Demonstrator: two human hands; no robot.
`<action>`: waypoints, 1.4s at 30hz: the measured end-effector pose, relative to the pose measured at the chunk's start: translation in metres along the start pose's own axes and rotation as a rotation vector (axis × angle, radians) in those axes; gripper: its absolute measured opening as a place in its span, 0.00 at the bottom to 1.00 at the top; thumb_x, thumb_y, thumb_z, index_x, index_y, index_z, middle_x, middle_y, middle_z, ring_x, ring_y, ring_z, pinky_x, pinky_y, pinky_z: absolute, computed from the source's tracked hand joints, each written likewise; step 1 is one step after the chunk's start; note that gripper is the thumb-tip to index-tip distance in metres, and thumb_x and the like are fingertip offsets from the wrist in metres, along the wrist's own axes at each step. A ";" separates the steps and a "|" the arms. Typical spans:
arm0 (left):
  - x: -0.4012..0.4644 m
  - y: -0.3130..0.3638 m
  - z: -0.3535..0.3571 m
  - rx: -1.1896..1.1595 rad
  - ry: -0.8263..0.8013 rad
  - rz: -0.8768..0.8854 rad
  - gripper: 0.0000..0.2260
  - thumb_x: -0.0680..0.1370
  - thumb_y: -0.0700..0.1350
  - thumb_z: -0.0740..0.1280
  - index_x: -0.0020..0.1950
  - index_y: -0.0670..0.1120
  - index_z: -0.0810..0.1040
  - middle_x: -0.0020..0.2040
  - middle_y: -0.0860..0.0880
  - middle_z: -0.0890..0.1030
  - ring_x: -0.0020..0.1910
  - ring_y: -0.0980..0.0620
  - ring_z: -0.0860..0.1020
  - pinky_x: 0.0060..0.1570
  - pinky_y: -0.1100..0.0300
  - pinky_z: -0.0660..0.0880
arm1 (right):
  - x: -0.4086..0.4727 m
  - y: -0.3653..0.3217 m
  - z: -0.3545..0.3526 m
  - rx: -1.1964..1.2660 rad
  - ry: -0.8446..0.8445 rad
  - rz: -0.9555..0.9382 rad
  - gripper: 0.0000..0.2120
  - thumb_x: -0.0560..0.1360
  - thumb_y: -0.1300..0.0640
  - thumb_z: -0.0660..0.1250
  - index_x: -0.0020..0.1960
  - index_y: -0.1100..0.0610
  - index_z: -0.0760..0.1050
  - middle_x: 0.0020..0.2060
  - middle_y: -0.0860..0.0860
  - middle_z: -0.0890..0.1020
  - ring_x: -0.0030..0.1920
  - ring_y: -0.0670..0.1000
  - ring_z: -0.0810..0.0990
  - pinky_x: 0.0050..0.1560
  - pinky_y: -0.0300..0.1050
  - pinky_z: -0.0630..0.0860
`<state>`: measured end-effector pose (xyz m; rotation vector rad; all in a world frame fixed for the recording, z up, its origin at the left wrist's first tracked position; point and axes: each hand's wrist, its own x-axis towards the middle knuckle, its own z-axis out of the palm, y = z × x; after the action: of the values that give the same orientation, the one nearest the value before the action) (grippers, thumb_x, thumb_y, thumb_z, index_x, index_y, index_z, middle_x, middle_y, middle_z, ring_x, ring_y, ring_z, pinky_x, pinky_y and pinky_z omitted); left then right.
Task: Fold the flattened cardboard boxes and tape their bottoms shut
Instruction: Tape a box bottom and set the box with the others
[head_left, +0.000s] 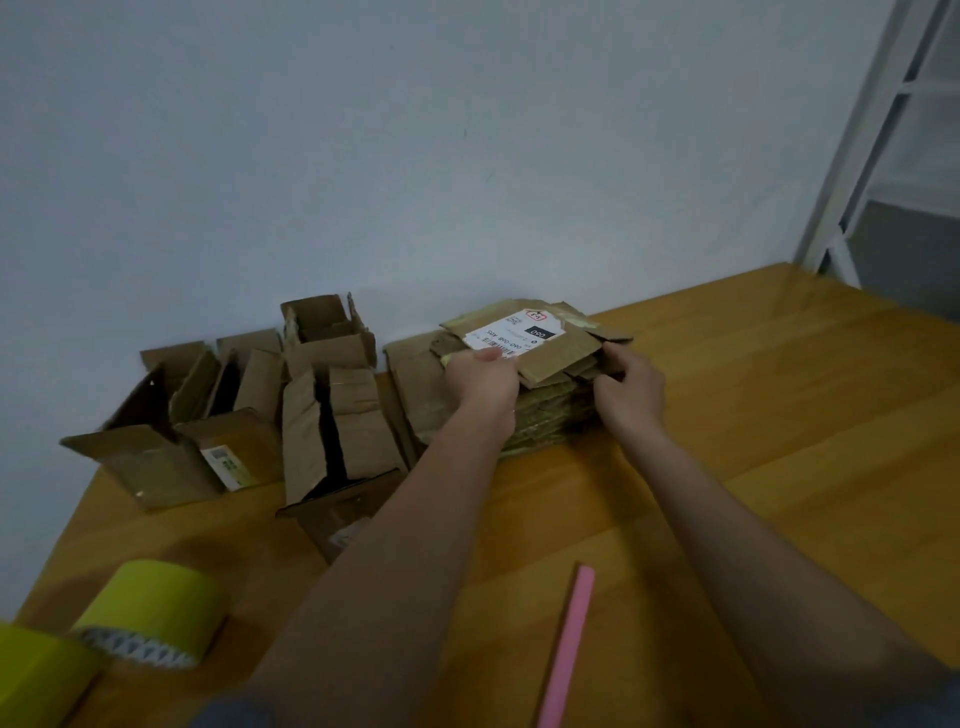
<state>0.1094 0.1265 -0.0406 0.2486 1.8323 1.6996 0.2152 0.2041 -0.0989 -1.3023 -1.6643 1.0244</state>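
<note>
My left hand & right hand pinch the top flattened box off the stack at the table's back. Light, stiff, prob bendy at creases, so grip the side edges.

We grip the top flat box of the stack with left hand and right hand; folded boxes stand left, tape rolls near
</note>
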 end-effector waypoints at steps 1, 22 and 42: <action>-0.004 0.001 -0.001 -0.025 0.023 -0.003 0.13 0.77 0.31 0.66 0.59 0.42 0.77 0.58 0.45 0.77 0.44 0.54 0.74 0.35 0.66 0.71 | -0.004 -0.003 -0.005 0.009 0.008 -0.007 0.27 0.71 0.60 0.59 0.70 0.52 0.72 0.70 0.50 0.71 0.73 0.56 0.63 0.71 0.62 0.62; -0.201 0.003 -0.133 0.109 -0.118 0.318 0.10 0.80 0.42 0.65 0.56 0.36 0.78 0.53 0.42 0.82 0.50 0.49 0.83 0.46 0.60 0.82 | -0.189 -0.026 -0.120 0.418 0.004 -0.210 0.13 0.78 0.63 0.62 0.60 0.54 0.78 0.54 0.49 0.80 0.52 0.40 0.77 0.45 0.31 0.73; -0.262 -0.084 -0.259 0.066 0.111 0.562 0.11 0.82 0.52 0.61 0.49 0.46 0.77 0.44 0.51 0.78 0.44 0.55 0.76 0.39 0.66 0.73 | -0.303 -0.056 -0.072 0.246 -0.299 -0.310 0.12 0.80 0.44 0.60 0.58 0.49 0.75 0.47 0.50 0.80 0.36 0.47 0.83 0.35 0.44 0.82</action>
<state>0.1966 -0.2416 -0.0450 0.7714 2.0269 2.0527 0.3151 -0.0923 -0.0487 -0.7303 -1.8212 1.2286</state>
